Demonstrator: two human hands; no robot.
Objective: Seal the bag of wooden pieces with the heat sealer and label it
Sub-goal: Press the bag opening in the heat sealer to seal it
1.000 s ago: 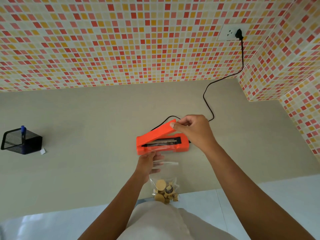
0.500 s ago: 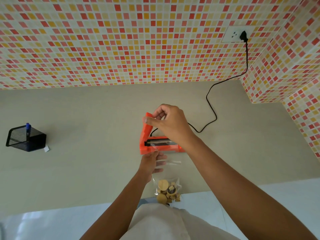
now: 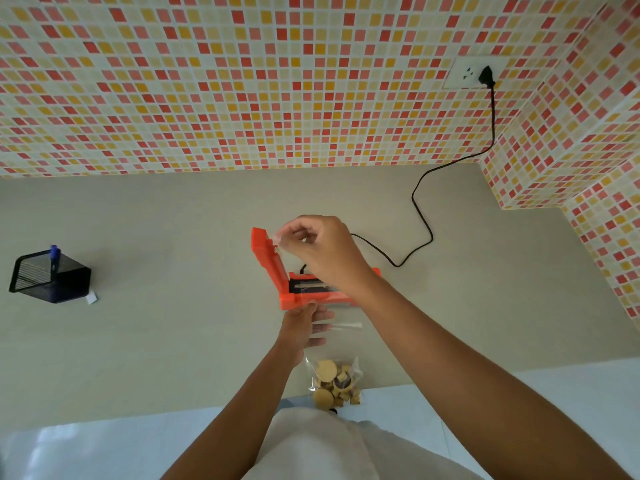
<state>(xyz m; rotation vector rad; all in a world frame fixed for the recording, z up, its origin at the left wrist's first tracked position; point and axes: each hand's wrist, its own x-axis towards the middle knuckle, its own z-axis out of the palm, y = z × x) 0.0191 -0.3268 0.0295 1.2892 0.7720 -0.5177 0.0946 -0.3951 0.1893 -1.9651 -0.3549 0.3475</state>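
Observation:
An orange heat sealer (image 3: 291, 301) lies on the beige table (image 3: 156, 237), its lid (image 3: 266, 256) swung up almost upright at the left end. My right hand (image 3: 322, 251) pinches the lid's free end from the right. My left hand (image 3: 302, 327) grips the clear bag's (image 3: 341, 329) upper part just in front of the sealer. The bag's open edge reaches onto the sealer's black strip. The wooden pieces (image 3: 334, 382) sit bunched in the bag's bottom at the table's front edge.
The sealer's black cord (image 3: 420, 216) snakes across the table up to a wall socket (image 3: 465, 72). A black mesh holder (image 3: 48, 280) with a blue pen (image 3: 54, 254) stands at the far left, a small white label (image 3: 91, 298) beside it. Tiled walls close the back and right.
My right hand has swung the sealer lid up from a slight tilt to nearly upright. My left hand has stayed on the bag at the sealer's front.

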